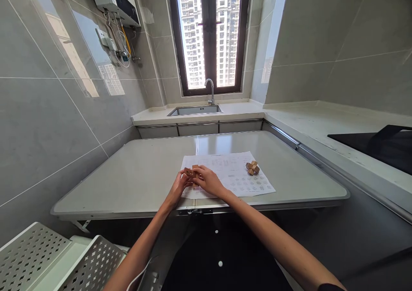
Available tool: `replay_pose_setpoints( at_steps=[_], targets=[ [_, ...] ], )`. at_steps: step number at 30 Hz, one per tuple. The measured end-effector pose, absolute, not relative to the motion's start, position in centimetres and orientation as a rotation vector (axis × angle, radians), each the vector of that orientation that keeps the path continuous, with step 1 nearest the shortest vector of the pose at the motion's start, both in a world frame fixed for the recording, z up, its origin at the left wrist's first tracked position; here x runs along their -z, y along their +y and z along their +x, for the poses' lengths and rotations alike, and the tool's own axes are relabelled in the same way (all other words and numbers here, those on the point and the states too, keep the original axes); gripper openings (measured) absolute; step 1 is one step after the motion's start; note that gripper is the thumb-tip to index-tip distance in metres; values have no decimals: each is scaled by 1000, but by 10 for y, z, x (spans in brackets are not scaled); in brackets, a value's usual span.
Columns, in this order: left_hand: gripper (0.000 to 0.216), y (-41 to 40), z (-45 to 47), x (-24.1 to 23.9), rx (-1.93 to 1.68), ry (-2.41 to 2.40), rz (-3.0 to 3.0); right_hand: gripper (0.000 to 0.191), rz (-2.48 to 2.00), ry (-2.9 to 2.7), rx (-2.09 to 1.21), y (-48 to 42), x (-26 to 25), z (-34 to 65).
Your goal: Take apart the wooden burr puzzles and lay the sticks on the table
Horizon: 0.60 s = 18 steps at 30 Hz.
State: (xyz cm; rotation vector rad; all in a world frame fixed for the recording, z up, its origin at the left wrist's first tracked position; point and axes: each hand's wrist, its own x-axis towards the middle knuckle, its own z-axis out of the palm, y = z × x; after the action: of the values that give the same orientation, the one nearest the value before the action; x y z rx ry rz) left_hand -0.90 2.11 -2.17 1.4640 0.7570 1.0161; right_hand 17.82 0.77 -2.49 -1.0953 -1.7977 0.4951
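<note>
Between my hands, over the left part of a printed sheet (236, 164), is a brown wooden block puzzle (188, 171) made of notched pieces. My left hand (178, 188) is closed on its left side. From the right, my right hand (208, 180) grips the same puzzle, its fingers curled over the pieces. The fingers hide much of it, so how the pieces fit together cannot be made out. A second wooden puzzle (252, 168), star-like with blocky ends, rests on the sheet's right edge, apart from both hands. Rows of small diagrams are printed on the paper.
The sheet lies on a pale folding table (138, 166) with a centre seam. Behind it are a counter with a sink (195, 110) and tap (210, 91). A black cooktop (376, 147) sits on the right counter. A perforated white rack (93, 265) stands low at the left.
</note>
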Motion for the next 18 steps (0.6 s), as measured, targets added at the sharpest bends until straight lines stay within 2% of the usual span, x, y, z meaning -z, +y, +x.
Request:
replay_pose_setpoints(
  at_steps=[6, 10, 18],
  targets=[
    [75, 19, -8, 20, -972, 779, 1529, 29, -995, -1612, -705, 15, 24, 173],
    [77, 14, -8, 15, -966, 775, 1570, 36, -926, -1546, -816, 15, 25, 170],
    [74, 15, -9, 17, -1052, 804, 1622, 35, -878, -1446, -824, 17, 31, 165]
  ],
)
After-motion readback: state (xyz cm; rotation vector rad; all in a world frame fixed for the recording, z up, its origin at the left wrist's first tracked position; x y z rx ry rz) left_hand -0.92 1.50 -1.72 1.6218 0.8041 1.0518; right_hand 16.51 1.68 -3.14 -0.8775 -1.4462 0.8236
